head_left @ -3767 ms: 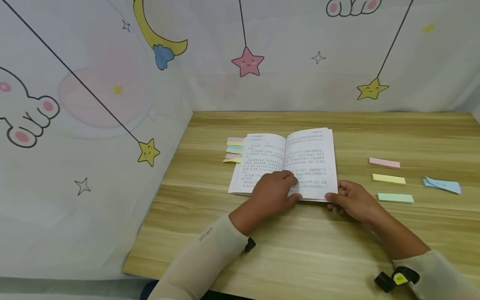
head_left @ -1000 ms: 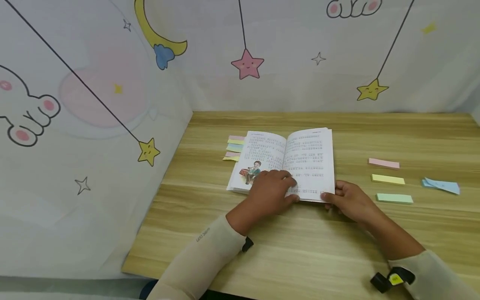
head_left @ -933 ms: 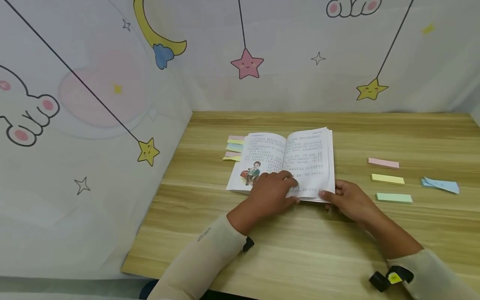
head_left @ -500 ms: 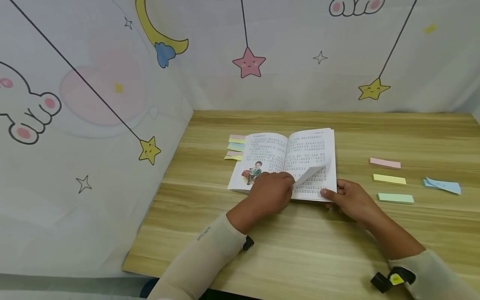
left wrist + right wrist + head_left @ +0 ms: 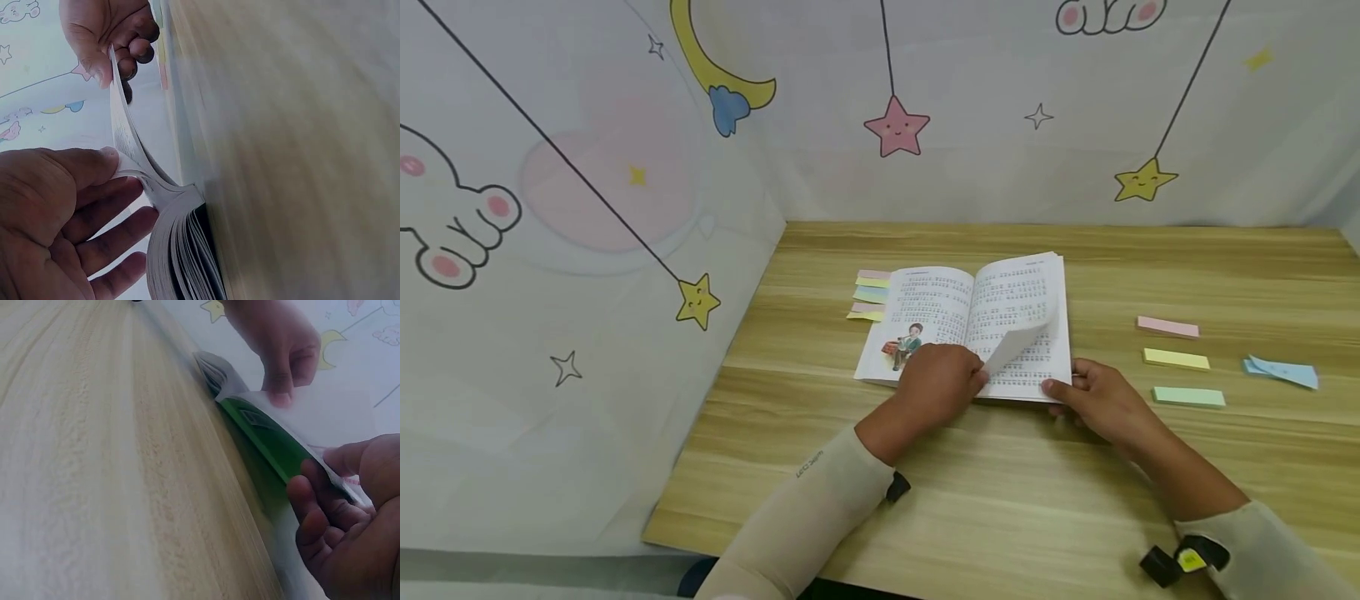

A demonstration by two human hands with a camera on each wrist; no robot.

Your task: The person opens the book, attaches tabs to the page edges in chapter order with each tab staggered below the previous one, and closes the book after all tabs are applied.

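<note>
An open book (image 5: 929, 287) lies on the wooden table, with a colour drawing of a seated figure on its left page. My left hand (image 5: 938, 385) pinches the lower inner part of a right-hand page (image 5: 1011, 343), which curls up in a fold. In the left wrist view, thumb and forefinger hold that page (image 5: 128, 165) above the thick stack of leaves. My right hand (image 5: 1101, 398) grips the book's lower right corner, thumb on top and fingers beneath. A green cover (image 5: 269, 437) shows under the pages in the right wrist view.
Coloured sticky tabs (image 5: 870, 294) stick out from the book's left edge. Right of the book lie pink (image 5: 1167, 327), yellow (image 5: 1176, 359) and green (image 5: 1188, 397) strips of sticky notes. Farther right is a blue pad (image 5: 1281, 372) with a lifted sheet. A printed cloth (image 5: 970, 183) hangs behind.
The left page went from text only to one with a drawing. My left hand, earlier lying flat across the middle, now pinches a right-hand page and has folded it up. The right hand stays at the corner.
</note>
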